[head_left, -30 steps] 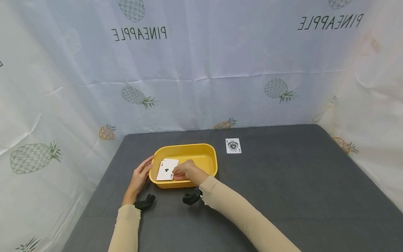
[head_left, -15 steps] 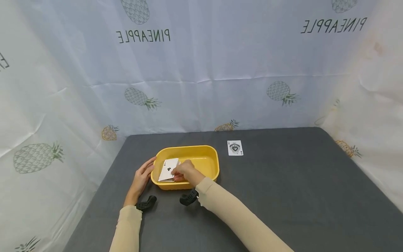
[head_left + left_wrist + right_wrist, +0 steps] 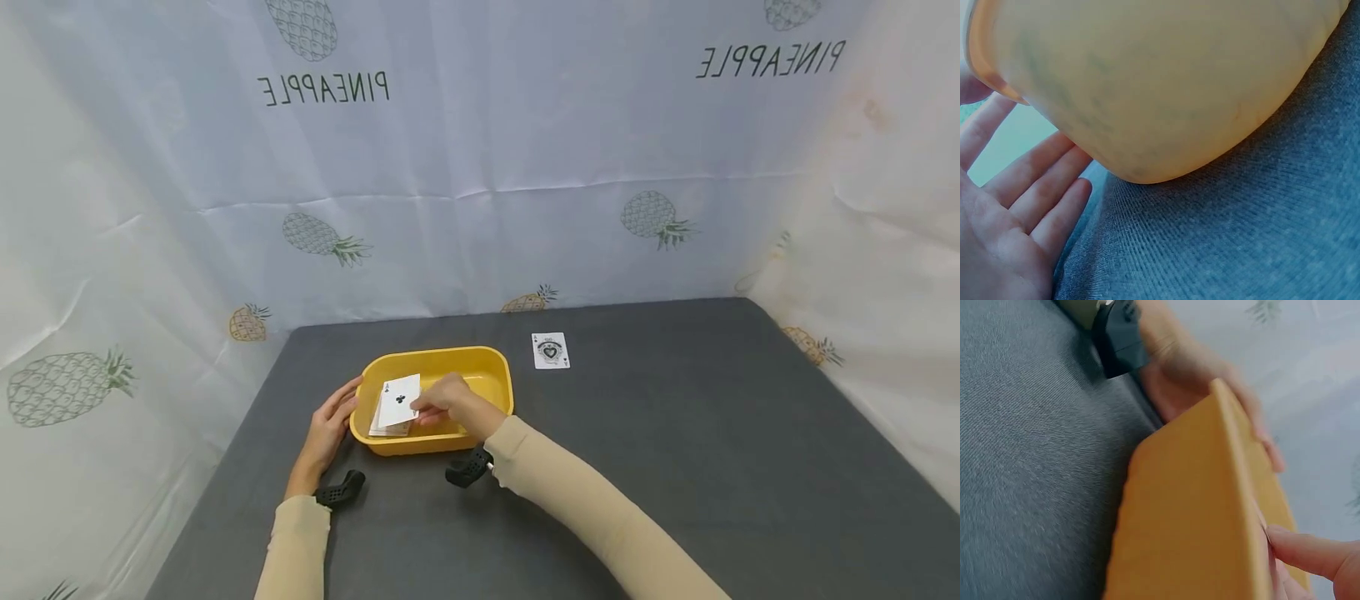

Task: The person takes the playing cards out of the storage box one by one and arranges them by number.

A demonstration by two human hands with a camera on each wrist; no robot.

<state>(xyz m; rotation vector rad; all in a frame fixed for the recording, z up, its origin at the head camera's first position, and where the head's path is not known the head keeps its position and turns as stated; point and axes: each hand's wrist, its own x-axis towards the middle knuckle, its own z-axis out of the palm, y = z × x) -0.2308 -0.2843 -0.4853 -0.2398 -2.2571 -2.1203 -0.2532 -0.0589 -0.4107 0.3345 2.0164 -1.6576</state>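
In the head view, a yellow plastic basin stands on the dark cloth toward the left. My right hand reaches into it and pinches an ace of clubs playing card by its right edge. That card is raised over a small pile of cards at the basin's left end. My left hand touches the basin's left end, its fingers mostly straight, as the left wrist view shows beside the basin wall. In the right wrist view, the basin's wall hides most of the cards.
An ace playing card with a large ornate heart-like emblem lies face up on the dark cloth, right of the basin and toward the back. A pineapple-print curtain hangs behind the table. Each wrist carries a black camera mount.
My right hand has lifted the ace of clubs from lying on the pile, so the cards beneath now show. My left hand stays at the basin's left end. The head view shifts slightly.
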